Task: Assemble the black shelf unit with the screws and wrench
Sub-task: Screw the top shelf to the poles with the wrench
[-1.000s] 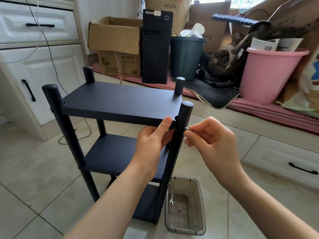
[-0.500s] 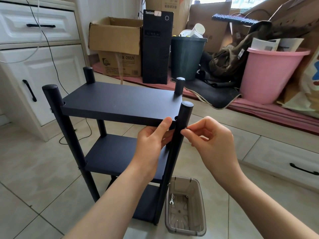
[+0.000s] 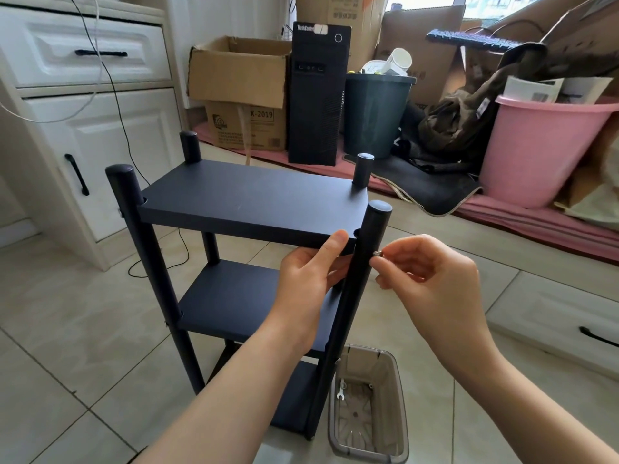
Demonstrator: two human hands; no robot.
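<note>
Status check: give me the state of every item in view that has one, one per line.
Shelf unit: upright, three boards on four posts.
Screw: at the front right post, pinched by the right hand.
Left hand: grips top board's edge.
Wrench: lying in the clear bin, untouched.
Cardboard box: flaps open.

Three shelves (image 3: pixel 248 202), four posts (image 3: pixel 355 296), two hands (image 3: pixel 308 272), one wrench (image 3: pixel 341 395).

Bright, even daylight enters from the blown-out window (image 3: pixel 425 1) at top; shadows are soft, focus is sharp, and wide-angle distortion bends the edges
</note>
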